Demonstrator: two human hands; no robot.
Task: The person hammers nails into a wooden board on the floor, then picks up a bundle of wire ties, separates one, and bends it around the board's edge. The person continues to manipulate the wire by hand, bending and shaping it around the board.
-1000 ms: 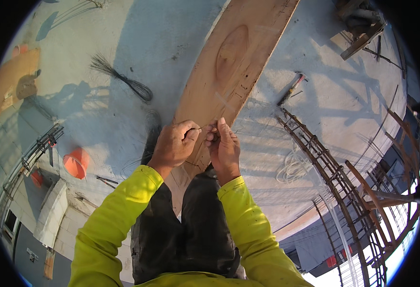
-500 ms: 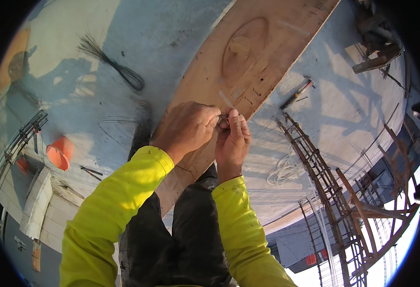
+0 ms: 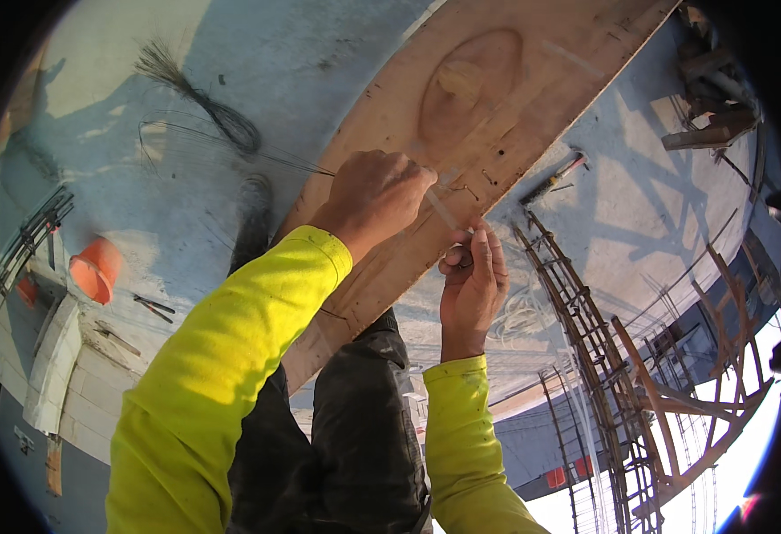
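My left hand [image 3: 377, 198] is closed over the wooden board [image 3: 519, 98], gripping thin wire [image 3: 294, 163]. The loose strands trail from behind that hand to the left, in a loop over the floor. Lower and to the right, at the board's right edge, my right hand [image 3: 475, 289] has its fingers curled and the thumb near the fingertips. Whatever it pinches, if anything, is too small to make out. Short bent pieces of metal [image 3: 469, 189] lie on the board between and beyond my hands. A bundle of dark wire [image 3: 221, 120] rests on the floor at the left.
An orange bucket [image 3: 95, 270] and pliers-like tool [image 3: 154, 308] are at the left. Right of the board lie a long-handled tool [image 3: 552, 180], a rebar cage [image 3: 577, 311] and white coiled cord [image 3: 519, 319]. Timber offcuts [image 3: 720, 129] are piled at the far right.
My hands were together at the board's right edge and have come apart. The left moved up and right with the wire; the right moved right and down. The view has shifted slightly.
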